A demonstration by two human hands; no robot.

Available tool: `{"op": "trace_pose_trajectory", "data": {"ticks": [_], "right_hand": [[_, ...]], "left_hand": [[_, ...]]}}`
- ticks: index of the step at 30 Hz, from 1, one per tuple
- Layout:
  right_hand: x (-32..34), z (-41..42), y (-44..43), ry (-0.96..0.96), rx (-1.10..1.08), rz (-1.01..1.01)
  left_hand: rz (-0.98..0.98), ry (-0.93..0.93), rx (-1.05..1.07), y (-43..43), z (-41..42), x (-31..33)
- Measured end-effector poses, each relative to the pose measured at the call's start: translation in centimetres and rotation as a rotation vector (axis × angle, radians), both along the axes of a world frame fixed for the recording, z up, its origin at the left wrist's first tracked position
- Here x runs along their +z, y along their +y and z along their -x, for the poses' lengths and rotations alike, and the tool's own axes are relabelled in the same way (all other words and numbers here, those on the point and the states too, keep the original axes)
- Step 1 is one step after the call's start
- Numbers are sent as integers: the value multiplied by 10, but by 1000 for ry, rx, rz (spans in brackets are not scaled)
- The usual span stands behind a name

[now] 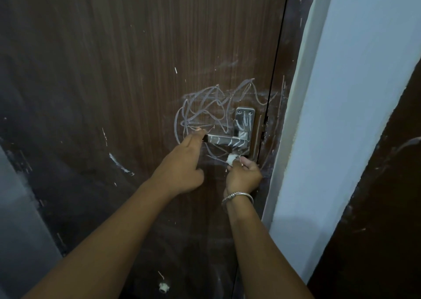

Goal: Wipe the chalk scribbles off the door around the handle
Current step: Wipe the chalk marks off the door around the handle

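- Door (114,70): dark wood grain that fills the view. Its closing edge runs down the right side, beside a pale wall (341,93).
- Scribbles (205,107): white chalk loops, densest above and left of the handle. Some strokes cross the lever and the plate, and a few lie below it.
- Handle (227,139): a metal lever with its long axis horizontal and its free end pointing left from the plate (245,120).
- Left hand (182,171): fingers closed on the lever's free end, apparently steadying it.
- Right hand (245,175): pinches a small white wad (230,159) at the door surface just below the plate's lower corner. A bangle (237,197) circles the wrist.
- Key relation: most of the chalk lies above the wad, on the far side of the lever. The right hand is nearer the lower strokes. The left hand sits just under the main tangle but holds no wiper.
- Judgement: most of the chalk remains, so the wad probably has to travel up and left past the lever.
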State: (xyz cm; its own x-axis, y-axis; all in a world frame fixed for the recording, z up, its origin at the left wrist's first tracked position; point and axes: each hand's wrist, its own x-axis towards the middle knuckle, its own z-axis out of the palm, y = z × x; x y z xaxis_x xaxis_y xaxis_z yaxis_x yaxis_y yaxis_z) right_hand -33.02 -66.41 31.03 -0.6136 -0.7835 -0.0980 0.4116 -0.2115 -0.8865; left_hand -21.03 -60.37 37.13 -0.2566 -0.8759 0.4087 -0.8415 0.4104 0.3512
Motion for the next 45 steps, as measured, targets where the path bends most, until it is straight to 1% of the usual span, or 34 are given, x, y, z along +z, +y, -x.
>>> {"op": "trace_pose_trajectory", "data": {"ticks": [3,7,12,15,17,19,21,22,24,26,28,30,33,35,37,41,43,45], "right_hand": [[2,2,1,-58,14,-10],[7,-1,0,-170,-38,-27],[7,-9,2,-144,25,-27],[7,-8,3,-177,42,-19],[9,-9,6,-253,58,-8],[12,-10,9,-384,126,28],[14,-10,13,-486,201,66],[15,-10,14,-500,229,76],[14,-11,15,-479,261,72],[13,-11,15,-449,263,45],[12,-10,14,-433,259,26],[12,-7,13,-437,282,29],[14,0,12,-431,364,53],[15,7,13,-407,380,51],[11,16,16,-329,373,29],[0,28,21,-177,318,44],[2,31,22,-49,261,73],[7,33,21,116,193,119]], "left_hand": [[3,2,-1,-1,-1,1],[5,6,2,-1,-2,0],[12,16,1,-1,0,-1],[-2,21,-1,-2,1,-2],[-1,98,-21,-1,1,-3],[103,248,-3,-1,1,-11],[226,402,91,-1,5,-24],[207,490,140,-2,8,-31],[34,637,159,-7,19,-41],[-128,738,101,-17,35,-50],[-206,904,84,-27,51,-52],[-186,987,129,-36,62,-51],[-89,1025,209,-48,67,-45],[-52,1064,244,-55,67,-41],[-37,1087,274,-60,68,-39],[-129,1259,215,-63,74,-41],[-135,1341,160,-61,78,-43],[-97,1373,123,-60,80,-44]]}}
